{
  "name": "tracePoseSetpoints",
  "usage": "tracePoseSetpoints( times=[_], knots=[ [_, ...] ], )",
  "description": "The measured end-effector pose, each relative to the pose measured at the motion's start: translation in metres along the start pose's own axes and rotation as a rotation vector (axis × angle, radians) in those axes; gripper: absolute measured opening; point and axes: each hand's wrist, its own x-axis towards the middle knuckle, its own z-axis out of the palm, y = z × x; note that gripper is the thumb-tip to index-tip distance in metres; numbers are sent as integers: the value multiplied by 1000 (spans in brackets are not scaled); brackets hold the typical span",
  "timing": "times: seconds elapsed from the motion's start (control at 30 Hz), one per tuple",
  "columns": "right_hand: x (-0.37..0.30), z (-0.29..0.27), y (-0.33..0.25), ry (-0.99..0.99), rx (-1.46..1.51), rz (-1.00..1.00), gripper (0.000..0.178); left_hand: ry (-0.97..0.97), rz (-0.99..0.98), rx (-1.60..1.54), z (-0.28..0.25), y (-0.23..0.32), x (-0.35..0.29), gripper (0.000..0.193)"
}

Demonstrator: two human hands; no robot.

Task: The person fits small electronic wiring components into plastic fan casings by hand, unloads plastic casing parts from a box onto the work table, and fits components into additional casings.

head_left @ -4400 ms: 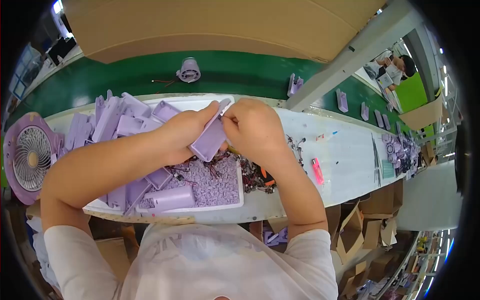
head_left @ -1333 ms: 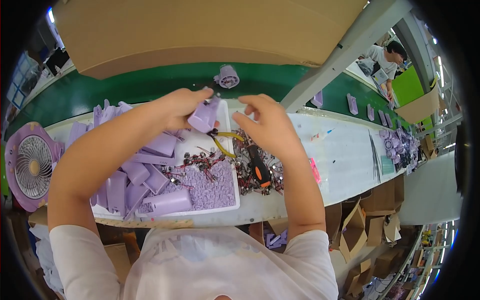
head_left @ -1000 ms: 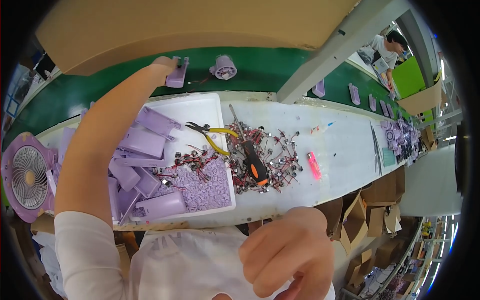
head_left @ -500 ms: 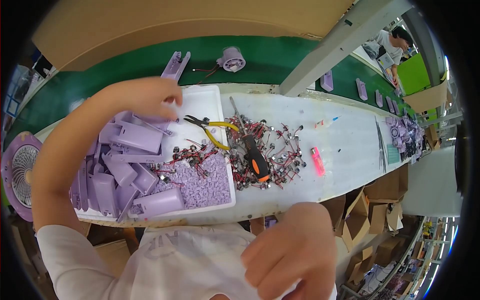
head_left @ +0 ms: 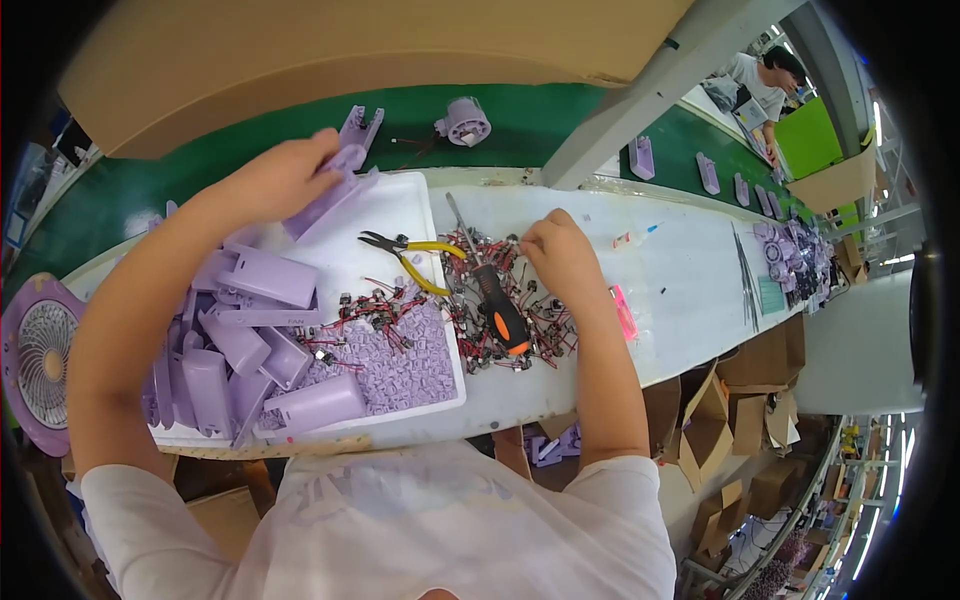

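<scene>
Cardboard box (head_left: 350, 50) is cropped above; grip of right hand (head_left: 560, 256) unclear.

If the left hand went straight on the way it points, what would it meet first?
Likely the purple shell on the green belt, just ahead of the left hand; depth is unclear.

Note one short capitalised word on a narrow purple casing (head_left: 262, 318), lower left of the yellow-handled pliers (head_left: 402, 246). Find it near the casing's right end.
</scene>
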Motion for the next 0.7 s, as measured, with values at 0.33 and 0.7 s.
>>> tracePoseSetpoints(
  times=[0.33,0.7],
  knots=[
    [-13,-15,2,0,-224,-77,12,-202,-353,-1162,3,35,-11,30],
    [-10,-19,-6,-39,33,132,12,-473,-423,-1519,28,76,-37,42]
  ],
)
